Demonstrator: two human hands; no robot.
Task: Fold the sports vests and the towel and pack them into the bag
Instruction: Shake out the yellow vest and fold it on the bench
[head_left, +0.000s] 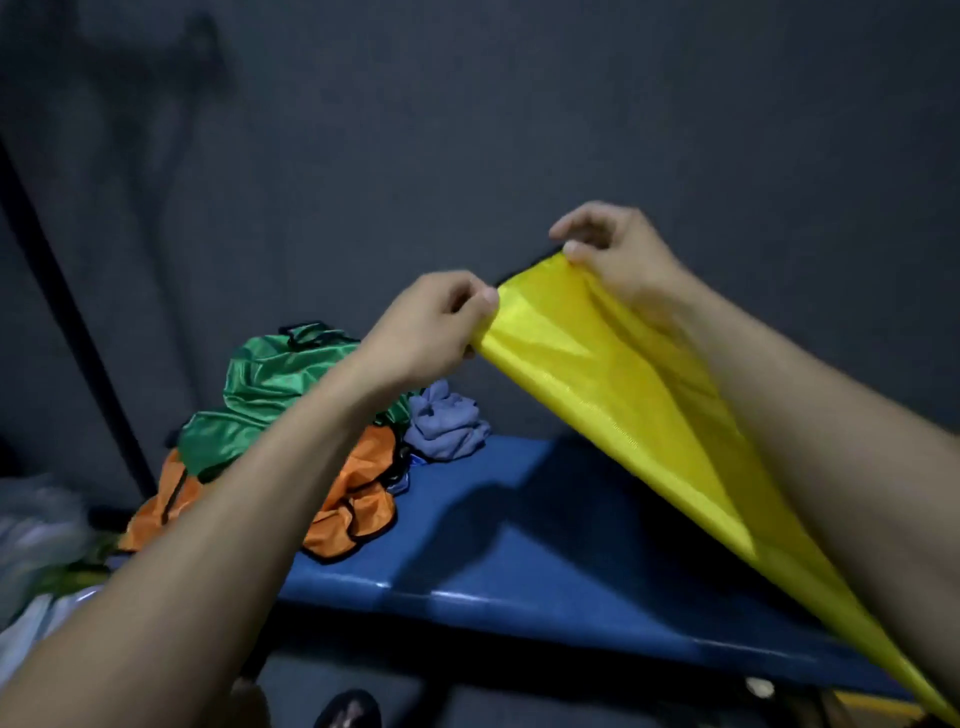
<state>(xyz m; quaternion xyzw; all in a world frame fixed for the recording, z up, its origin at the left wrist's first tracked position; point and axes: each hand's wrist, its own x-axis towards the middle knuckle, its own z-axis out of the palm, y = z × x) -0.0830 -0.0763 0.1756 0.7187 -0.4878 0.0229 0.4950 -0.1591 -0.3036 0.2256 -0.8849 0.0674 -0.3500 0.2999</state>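
Yellow vest (613, 374) is held up in the air, left hand (431, 327) and right hand (618, 254) each pinching its top edge so it hangs straight for folding, I'd guess. Green vest (270, 384), orange vest (358, 483) and crumpled towel (447, 421) sit piled around 9 o'clock on the blue bench (519, 545); can't spot the bag.

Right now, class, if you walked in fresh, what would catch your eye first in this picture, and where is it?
First, the bright yellow vest, held up at centre right, pinched at its top edge by the left hand and right hand. Next, the heap at left on the blue bench: green vest over orange vest, with a crumpled greyish-blue towel beside them.
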